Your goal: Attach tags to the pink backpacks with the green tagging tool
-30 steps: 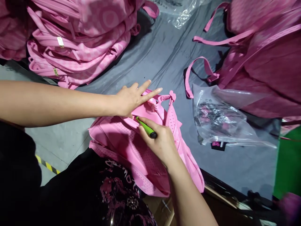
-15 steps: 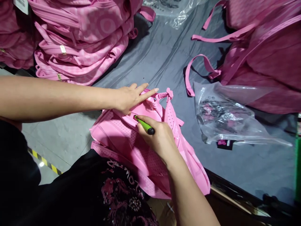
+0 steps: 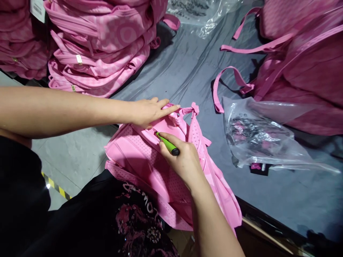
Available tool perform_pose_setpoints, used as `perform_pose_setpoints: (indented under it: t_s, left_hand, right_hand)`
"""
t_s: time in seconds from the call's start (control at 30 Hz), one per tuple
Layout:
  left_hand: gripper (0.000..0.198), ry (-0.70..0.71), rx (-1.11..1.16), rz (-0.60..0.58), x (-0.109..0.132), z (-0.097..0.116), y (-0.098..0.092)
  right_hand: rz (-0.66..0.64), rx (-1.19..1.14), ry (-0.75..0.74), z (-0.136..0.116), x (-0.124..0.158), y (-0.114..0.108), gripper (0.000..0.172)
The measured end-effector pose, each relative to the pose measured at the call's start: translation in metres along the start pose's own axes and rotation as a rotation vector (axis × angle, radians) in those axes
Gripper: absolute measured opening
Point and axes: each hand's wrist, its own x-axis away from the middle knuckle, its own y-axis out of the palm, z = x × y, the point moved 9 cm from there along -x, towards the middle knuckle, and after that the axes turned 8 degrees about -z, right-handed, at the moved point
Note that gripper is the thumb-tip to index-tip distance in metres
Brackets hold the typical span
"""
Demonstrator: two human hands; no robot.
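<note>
The bag (image 3: pixel 152 171) sits mid-dial, close to your front at the table's (image 3: pixel 190 71) edge—probably for easy reach. At its twelve, your left hand (image 3: pixel 150 112) presses down, fingers spread, seemingly steadying the cloth; your right hand (image 3: pixel 183 157) pinches the green tool (image 3: pixel 168 144), tip angled toward ten—likely for control. Beyond, a pouch (image 3: pixel 257 137) lies near half past two, a stack (image 3: pixel 112 46) at eleven.

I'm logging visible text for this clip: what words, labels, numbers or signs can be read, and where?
Nothing reads with certainty.
Black shirt: curved lettering, perhaps "mo" within; whole word unclear.
Clear plastic bag: printed lines, too small.
Black tag: pink mark, pale lettering, too small.
White label, upper left: blurred.
Plastic wrapping at top: dark print, blurred.
Nearest pink backpack: no text seen.
</note>
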Motion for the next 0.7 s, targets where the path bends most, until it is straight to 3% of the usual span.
perform_pose_setpoints:
  t_s: [0.4,0.7]
  left_hand:
    - [0.113,-0.035,0.056,-0.099,-0.002,-0.004,-0.003]
    - [0.115,-0.022,0.057,-0.058,-0.005,-0.006,-0.003]
  right_hand:
    - [-0.055,-0.104,0.023,-0.004,-0.002,-0.002,0.036]
    - [-0.057,0.057,-0.011,-0.016,-0.02,0.006,0.035]
